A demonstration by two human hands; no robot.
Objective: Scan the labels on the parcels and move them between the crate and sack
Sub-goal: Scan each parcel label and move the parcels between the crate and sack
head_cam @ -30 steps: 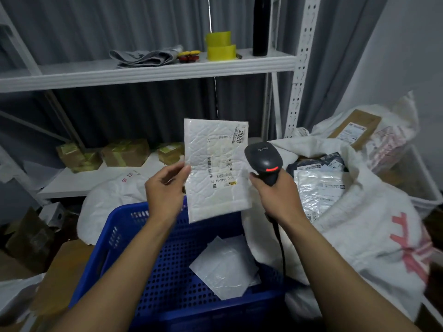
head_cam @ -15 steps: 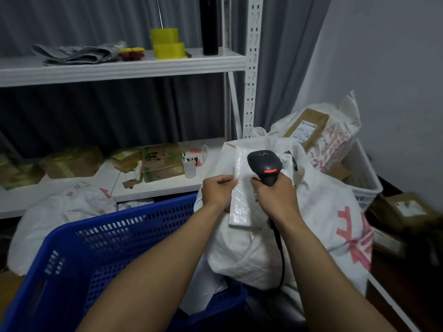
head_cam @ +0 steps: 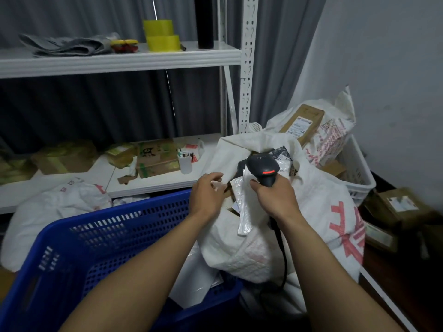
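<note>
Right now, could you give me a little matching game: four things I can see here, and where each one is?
Things:
1 scanner
2 yellow tape rolls
3 white cup
4 white mailer

Places:
A on the lower shelf
B on the top shelf
C at the mouth of the sack
D gripped in the right hand

Pairs: 1-D, 2-B, 3-A, 4-C.

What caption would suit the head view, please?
Right hand grips the scanner; a white mailer stands at the sack mouth beside the left hand.
</note>
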